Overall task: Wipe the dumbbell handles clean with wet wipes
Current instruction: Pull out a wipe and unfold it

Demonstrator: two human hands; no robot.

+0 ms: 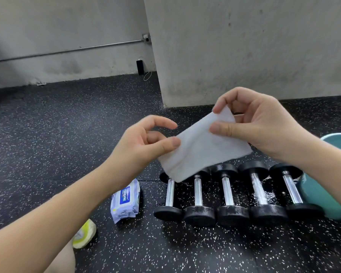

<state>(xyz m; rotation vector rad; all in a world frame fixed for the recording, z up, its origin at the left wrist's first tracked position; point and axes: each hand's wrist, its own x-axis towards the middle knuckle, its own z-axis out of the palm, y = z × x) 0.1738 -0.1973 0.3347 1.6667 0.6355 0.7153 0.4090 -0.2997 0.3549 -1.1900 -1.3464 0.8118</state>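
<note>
Yellow-soled shoe (85, 234), wet-wipe pack (125, 200) lying on speckled rubber floor (47, 134). Five dumbbells (227, 191) lying in a row beside teal bin (323, 196), handles untouched. Left hand (144, 142) and right hand (258, 123) pinching opposite ends of folded wet wipe (201, 150) above them — unfolding step; next, lowering onto a handle. Floor lying open leftward — concrete wall (244, 46) closing behind
</note>
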